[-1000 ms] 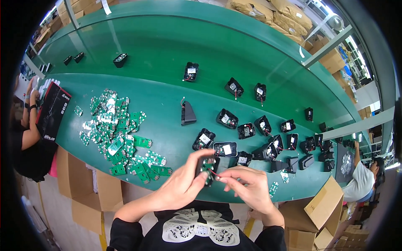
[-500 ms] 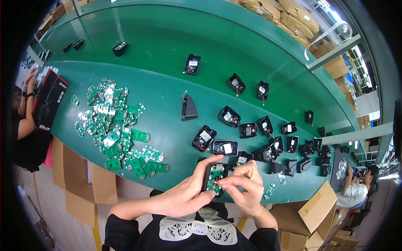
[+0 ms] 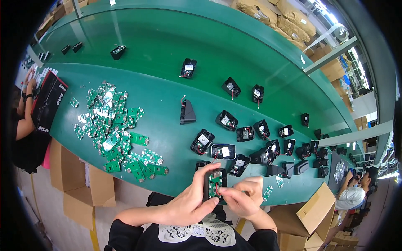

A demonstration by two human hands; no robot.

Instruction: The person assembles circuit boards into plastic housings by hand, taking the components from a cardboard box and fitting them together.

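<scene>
green circuit board (image 3: 214,182) sits in the mouth of a small black housing (image 3: 224,177), held up near the table's front edge, between the 2 hands and in front of the wearer's chest. its long axis runs mostly away from the body, its far end toward the table. a red wire (image 3: 217,190) bends over the board's right side, and this is the closest relation in view: the wire lies right at the tips of the right hand (image 3: 243,198), just left of them, so the right hand is the nearer to it.

the right thumb and forefinger are brought together on the wire, low along the board's right edge; the exact spot pinched is hidden by the tips. the left hand (image 3: 189,201) is clamped on the housing from the left, fingers around its far end and thumb across the near end, with the board's face left showing between them.

just beyond the hands, a white-rimmed housing (image 3: 223,151) lies crosswise, with an open black case (image 3: 202,141) to its left and a cluster of similar cases spreading right. farther out, a wedge-shaped case (image 3: 188,113) rests alone, its red lead pointing away. a heap of green boards (image 3: 109,125) covers the left part of the green table (image 3: 163,138). past the table, more dark cases stand spaced out on a green strip (image 3: 146,46). at the lower right, an open carton (image 3: 316,208) stands beside the table; 1 co-worker is at each side, well apart from these hands.
</scene>
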